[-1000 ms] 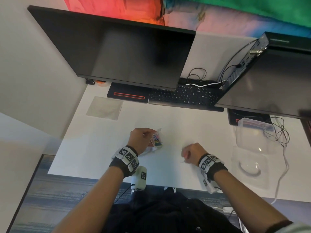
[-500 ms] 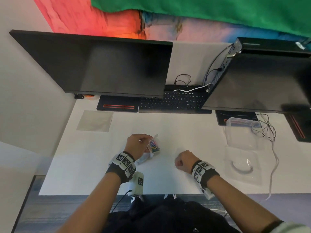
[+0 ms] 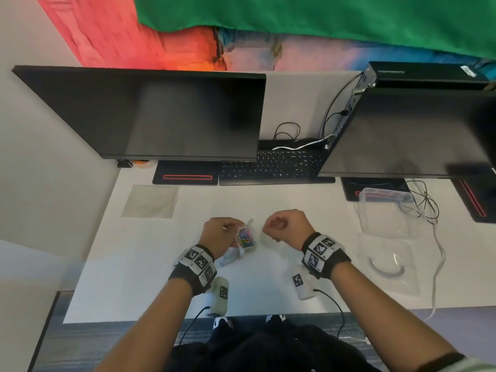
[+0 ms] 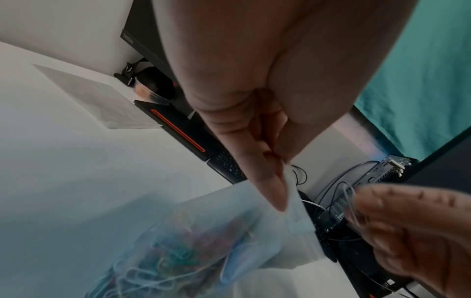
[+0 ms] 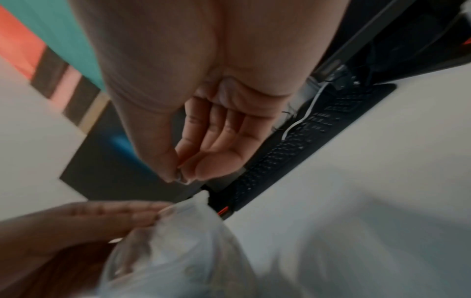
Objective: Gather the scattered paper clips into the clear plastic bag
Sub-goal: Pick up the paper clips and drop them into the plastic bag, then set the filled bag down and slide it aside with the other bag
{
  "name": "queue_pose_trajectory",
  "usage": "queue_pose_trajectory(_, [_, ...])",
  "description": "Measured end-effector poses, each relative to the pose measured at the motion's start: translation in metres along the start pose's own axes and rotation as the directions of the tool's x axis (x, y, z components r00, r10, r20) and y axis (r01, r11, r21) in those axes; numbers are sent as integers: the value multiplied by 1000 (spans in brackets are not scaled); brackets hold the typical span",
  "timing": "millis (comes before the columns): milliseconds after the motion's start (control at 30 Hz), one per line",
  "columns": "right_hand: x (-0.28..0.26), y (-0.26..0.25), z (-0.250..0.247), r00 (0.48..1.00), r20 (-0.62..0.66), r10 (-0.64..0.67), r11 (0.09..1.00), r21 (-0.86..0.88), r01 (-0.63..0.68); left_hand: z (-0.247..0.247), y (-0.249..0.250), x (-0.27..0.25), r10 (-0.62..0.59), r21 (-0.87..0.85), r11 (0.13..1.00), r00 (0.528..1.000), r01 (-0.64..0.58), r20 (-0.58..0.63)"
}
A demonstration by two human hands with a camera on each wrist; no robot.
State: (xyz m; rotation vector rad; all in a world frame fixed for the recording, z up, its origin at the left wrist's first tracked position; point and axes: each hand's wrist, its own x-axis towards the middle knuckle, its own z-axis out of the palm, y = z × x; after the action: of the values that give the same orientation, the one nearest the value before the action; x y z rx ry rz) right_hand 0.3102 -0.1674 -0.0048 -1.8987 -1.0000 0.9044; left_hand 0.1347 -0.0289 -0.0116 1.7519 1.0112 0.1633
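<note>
The left hand pinches the rim of the bag, which hangs just above the bench with coloured clips inside. The right hand pinches a clip just beside the mouth. Best to hold the mouth wide and let go only once the clip is over the opening.

Even, bright indoor light falls on the white worktop, with soft shadows and wide-angle bending at the head view's edges. Both wrist views are dimmer; the right wrist view is heavily motion-blurred.
</note>
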Motion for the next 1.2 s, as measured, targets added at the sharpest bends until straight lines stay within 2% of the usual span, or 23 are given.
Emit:
queue_pose_trajectory(167, [4,-12,21,985,50,-167,971,-165,173,-5,3,2,23,2,1000,998,-23,59])
queue_pose_trajectory(267, [11,2,20,980,-28,-197,976,-105,193,-15,3,5,50,17,998,989,-53,137])
queue_pose_trajectory(400, [18,8,27,994,65,-92,996,13,92,-22,4,8,116,81,987,971,-136,208])
queue_pose_trajectory(500, [20,3,28,998,52,-46,994,98,41,-27,-2,12,223,138,960,963,-244,153])
queue_pose_trajectory(633, [23,-8,32,998,58,18,969,245,-32,-26,0,13,402,270,863,904,-426,142])
queue_pose_trajectory(767, [25,-17,39,996,64,63,936,344,-81,-25,5,22,444,274,843,886,-463,132])
queue_pose_trajectory(967, [30,-10,35,974,132,184,876,427,-224,-24,-2,41,493,275,793,838,-543,234])
queue_pose_trajectory(1033, [34,-5,30,966,102,237,861,439,-257,-25,-6,49,476,319,781,842,-537,253])
queue_pose_trajectory(1200, [44,17,12,927,18,374,792,513,-330,-47,-24,74,369,421,808,911,-412,182])
